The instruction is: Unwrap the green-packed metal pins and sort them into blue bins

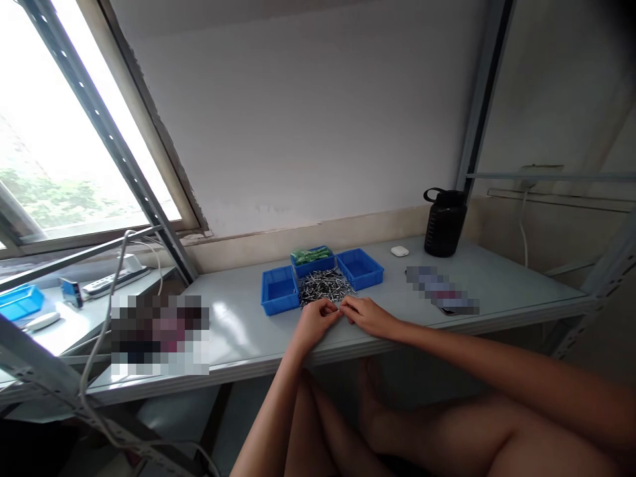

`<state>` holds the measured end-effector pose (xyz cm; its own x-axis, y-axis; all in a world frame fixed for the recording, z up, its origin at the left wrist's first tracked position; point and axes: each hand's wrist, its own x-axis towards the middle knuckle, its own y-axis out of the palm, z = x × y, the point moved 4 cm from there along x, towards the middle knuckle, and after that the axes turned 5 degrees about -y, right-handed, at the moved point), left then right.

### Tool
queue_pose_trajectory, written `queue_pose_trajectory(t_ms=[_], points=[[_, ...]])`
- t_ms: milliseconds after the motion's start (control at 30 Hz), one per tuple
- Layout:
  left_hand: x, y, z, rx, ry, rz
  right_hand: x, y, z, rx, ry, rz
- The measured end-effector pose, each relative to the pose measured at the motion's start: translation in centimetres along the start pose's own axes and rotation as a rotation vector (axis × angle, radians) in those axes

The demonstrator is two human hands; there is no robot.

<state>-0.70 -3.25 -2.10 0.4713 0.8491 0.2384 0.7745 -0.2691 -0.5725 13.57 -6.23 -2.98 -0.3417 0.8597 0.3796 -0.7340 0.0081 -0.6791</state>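
Observation:
My left hand point(318, 322) and my right hand point(366, 315) meet at the front of the table, fingertips almost touching. Both are closed in a pinch; whatever sits between the fingers is too small to make out. Just beyond them lies a loose pile of thin silver and dark metal pins point(325, 285), perhaps rivets or screws. Around the pile stand a blue bin point(281, 305) on the left, another blue bin point(365, 281) on the right, and a third blue bin point(314, 267) behind, which holds green pieces in clear plastic.
A black water bottle point(444, 225) stands at the back right, near a white earbud case point(399, 251). Blurred-out items lie at the table's right and left. A metal rack post point(114, 139) and a hanging white cable point(102, 338) are on the left, with a power strip point(116, 278) beyond.

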Motion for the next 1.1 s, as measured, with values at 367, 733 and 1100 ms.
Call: queue_pose_trajectory(t_ms=[367,733,1100], points=[[-0.04,-0.17,-0.35,-0.078,0.032,0.019,-0.14,-0.19,0.04,0.039,0.012,0.002],[-0.01,-0.54,-0.13,-0.124,0.038,-0.083,-0.19,0.42,0.11,-0.129,-0.097,0.049],[0.02,-0.1,0.18,-0.042,0.032,-0.032,-0.37,-0.16,-0.15,0.057,0.031,-0.045]])
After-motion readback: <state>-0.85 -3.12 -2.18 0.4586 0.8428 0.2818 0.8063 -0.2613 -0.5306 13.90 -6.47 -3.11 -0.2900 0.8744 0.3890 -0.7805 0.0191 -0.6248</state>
